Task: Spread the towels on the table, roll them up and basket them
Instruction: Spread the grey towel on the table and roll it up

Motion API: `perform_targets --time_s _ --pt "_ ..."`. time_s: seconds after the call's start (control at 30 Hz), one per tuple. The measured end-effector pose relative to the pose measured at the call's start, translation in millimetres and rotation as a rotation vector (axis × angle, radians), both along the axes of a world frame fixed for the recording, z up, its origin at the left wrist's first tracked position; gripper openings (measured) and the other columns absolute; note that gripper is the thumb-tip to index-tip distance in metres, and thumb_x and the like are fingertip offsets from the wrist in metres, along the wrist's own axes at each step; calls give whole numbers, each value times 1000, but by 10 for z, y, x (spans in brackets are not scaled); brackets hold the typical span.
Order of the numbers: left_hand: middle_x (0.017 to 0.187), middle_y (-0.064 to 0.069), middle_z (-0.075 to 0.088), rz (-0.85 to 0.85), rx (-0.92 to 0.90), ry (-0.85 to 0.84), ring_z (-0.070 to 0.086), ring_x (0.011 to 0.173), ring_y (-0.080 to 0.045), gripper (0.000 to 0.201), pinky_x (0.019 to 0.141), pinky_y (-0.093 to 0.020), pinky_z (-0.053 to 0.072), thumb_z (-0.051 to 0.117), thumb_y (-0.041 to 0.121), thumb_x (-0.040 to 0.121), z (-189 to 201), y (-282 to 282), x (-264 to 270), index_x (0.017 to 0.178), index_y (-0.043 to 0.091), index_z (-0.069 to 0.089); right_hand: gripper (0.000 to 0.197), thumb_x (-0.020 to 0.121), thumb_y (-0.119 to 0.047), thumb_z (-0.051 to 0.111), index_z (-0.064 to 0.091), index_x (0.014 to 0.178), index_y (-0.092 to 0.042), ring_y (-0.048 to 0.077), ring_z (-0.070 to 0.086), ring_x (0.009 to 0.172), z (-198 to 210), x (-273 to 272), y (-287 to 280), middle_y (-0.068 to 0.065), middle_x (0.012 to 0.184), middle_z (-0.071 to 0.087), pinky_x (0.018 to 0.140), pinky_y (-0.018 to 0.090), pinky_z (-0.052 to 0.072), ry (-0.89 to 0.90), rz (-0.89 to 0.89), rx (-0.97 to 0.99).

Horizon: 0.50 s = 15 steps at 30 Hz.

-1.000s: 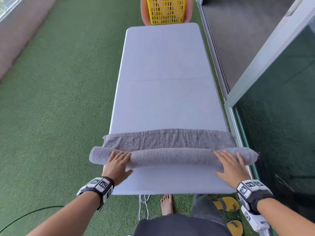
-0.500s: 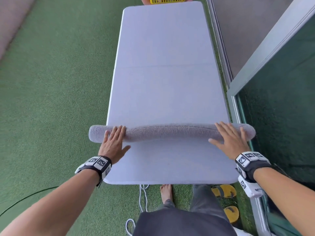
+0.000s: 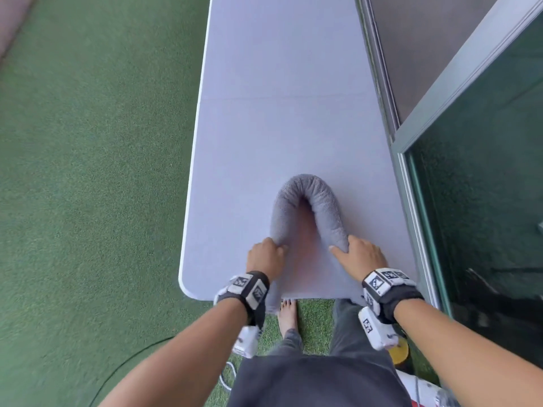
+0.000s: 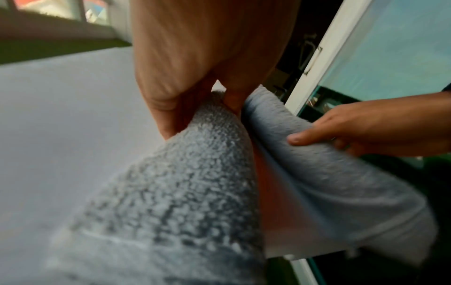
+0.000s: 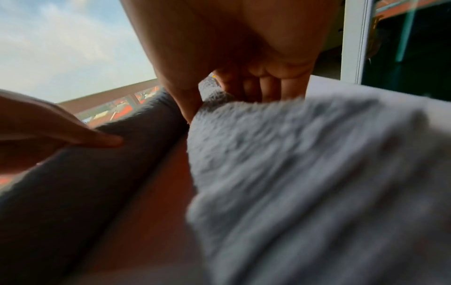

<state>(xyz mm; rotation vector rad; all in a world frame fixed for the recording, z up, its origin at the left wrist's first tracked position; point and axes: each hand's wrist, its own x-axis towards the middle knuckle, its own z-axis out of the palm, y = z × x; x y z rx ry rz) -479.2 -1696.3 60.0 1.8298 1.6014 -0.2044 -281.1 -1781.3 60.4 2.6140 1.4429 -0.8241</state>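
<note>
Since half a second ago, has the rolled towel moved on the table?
Yes. The towel no longer lies straight across the table; both ends are drawn toward the table's near edge, left hand and right hand gripping them.

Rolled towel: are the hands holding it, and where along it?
Yes. The left hand and right hand each grip one end of the grey rolled towel, bent into an arch on the table.

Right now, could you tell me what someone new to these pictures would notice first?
The eye lands on the rolled grey towel, bent into an upside-down U at the near end of the white table. The left hand and right hand each grip one leg of it near the table's front edge. Green turf lies to the left, and a glass door stands on the right.
</note>
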Motion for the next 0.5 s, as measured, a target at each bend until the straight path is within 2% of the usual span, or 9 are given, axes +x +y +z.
perform_targets --time_s 0.07,0.17,0.23,0.3,0.37,0.43,0.5 --pt "105 -22 66 140 -105 -123 60 100 -38 38 81 -37 47 53 37 91 -27 -164 131 101 2 62 49 89 -54 52 61 100 -7 38 62 97 -2 -209 25 22 106 66 78 38 46 64 -51 -23" --pt "105 -21 66 307 -218 -245 61 100 -36 40 81 -36 47 56 37 91 -48 -309 218 101 -2 63 52 90 -52 51 61 106 -4 40 60 104 16 -404 47 26 111 65 83 39 46 140 -149 -22" --pt "108 -20 65 321 -236 -276 60 102 -34 39 83 -36 47 53 36 93 -33 -380 253 104 -1 60 64 90 -56 50 51 123 -2 39 55 114 26 -515 62 26 124 58 92 40 43 194 -252 -12" --pt "112 -18 64 147 -288 -337 60 104 -32 32 87 -37 48 52 29 93 23 -479 266 111 3 58 99 79 -69 55 25 144 -1 36 43 130 23 -626 86 23 142 42 104 43 34 221 -340 2" --pt "122 -16 61 -211 -413 -309 58 110 -30 42 92 -36 47 56 21 89 112 -599 167 129 8 51 130 59 -80 63 9 149 -5 32 33 135 -45 -707 109 18 148 30 108 47 26 75 -289 -41" --pt "137 -10 53 -496 -450 -195 53 121 -26 58 101 -34 42 57 18 89 156 -687 -80 144 16 39 136 46 -79 71 13 146 -8 29 38 127 -119 -714 111 14 140 35 103 46 28 -112 -169 -77" --pt "142 -3 49 -516 -415 -161 49 126 -21 56 106 -31 37 53 17 90 143 -776 -441 144 22 40 125 46 -68 79 22 141 -10 29 44 117 -135 -651 141 13 130 43 96 43 35 -177 -88 -41"
